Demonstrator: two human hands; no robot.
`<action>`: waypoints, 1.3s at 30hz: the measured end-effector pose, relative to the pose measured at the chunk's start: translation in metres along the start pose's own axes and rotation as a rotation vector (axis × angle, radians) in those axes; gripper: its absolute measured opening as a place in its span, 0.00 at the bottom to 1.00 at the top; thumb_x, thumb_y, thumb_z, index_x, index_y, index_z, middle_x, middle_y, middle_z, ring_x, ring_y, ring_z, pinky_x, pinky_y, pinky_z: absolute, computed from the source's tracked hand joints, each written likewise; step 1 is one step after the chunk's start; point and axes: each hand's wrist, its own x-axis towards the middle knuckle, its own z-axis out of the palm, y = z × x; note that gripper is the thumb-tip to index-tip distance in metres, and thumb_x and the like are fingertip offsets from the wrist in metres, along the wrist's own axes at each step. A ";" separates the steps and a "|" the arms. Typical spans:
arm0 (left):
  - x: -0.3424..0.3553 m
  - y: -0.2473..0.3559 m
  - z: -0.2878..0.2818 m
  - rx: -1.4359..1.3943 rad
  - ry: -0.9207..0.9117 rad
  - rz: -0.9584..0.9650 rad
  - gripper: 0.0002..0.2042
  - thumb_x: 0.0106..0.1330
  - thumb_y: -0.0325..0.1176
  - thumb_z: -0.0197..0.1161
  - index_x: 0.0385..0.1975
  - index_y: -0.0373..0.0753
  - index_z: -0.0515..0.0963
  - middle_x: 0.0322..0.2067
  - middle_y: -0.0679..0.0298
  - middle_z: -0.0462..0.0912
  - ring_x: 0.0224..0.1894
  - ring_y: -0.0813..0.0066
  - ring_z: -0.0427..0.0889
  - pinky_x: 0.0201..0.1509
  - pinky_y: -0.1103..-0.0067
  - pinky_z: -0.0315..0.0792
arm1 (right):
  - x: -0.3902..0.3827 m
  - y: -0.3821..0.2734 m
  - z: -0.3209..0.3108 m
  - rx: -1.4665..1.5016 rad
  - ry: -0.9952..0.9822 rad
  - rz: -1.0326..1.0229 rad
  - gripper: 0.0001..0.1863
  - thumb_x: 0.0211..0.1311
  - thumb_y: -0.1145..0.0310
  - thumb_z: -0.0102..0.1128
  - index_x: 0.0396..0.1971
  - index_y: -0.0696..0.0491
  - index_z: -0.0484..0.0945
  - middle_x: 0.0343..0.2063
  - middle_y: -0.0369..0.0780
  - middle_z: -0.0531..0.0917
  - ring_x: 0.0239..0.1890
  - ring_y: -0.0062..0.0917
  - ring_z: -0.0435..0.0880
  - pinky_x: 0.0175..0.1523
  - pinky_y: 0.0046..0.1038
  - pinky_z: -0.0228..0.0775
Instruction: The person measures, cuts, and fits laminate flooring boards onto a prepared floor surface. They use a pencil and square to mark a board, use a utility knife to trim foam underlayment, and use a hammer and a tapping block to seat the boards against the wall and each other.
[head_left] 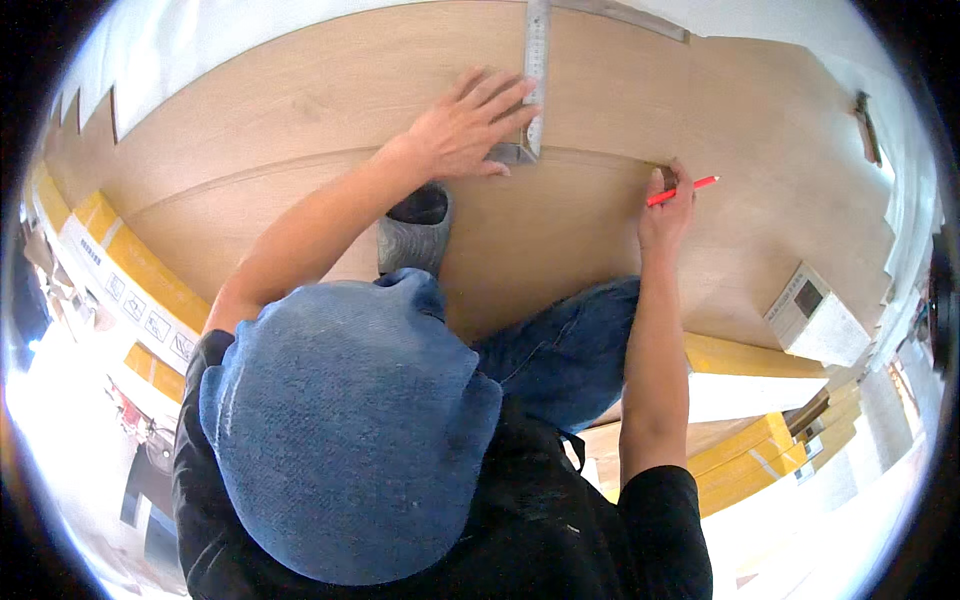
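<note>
My left hand lies with its fingers spread on a wood-coloured floor plank, the fingertips against a metal try square. The square's ruled blade runs away from me across the plank, and its short stock sits by my thumb at the plank's near edge. Farther right, my right hand is closed around a red pencil, which lies crosswise with its tip pointing right. Something small and brown shows at those fingertips; I cannot make out what it is.
White underlay borders the planks at the far side. Long yellow-edged cartons lie at left, with more yellow cartons at right. A white box and a narrow wood offcut are at right. My shoe stands on the planks.
</note>
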 end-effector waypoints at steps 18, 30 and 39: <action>-0.007 -0.011 0.000 -0.076 -0.026 0.059 0.46 0.57 0.55 0.71 0.74 0.44 0.61 0.77 0.54 0.52 0.79 0.57 0.50 0.82 0.57 0.41 | -0.001 -0.003 -0.001 -0.028 0.030 -0.005 0.21 0.72 0.60 0.62 0.59 0.56 0.77 0.51 0.48 0.83 0.54 0.39 0.82 0.60 0.37 0.73; -0.009 -0.012 -0.002 -0.079 -0.028 0.064 0.42 0.62 0.55 0.67 0.73 0.40 0.62 0.77 0.54 0.52 0.80 0.60 0.48 0.82 0.57 0.42 | 0.000 -0.005 -0.002 0.009 -0.002 0.017 0.22 0.72 0.60 0.61 0.59 0.56 0.75 0.52 0.49 0.83 0.56 0.45 0.80 0.60 0.40 0.72; -0.063 0.014 0.023 -0.192 0.180 -0.021 0.20 0.64 0.35 0.66 0.56 0.40 0.75 0.55 0.60 0.77 0.60 0.59 0.75 0.66 0.64 0.70 | -0.002 0.002 0.007 0.121 0.020 0.013 0.20 0.72 0.60 0.62 0.57 0.56 0.76 0.52 0.47 0.84 0.55 0.41 0.80 0.59 0.40 0.72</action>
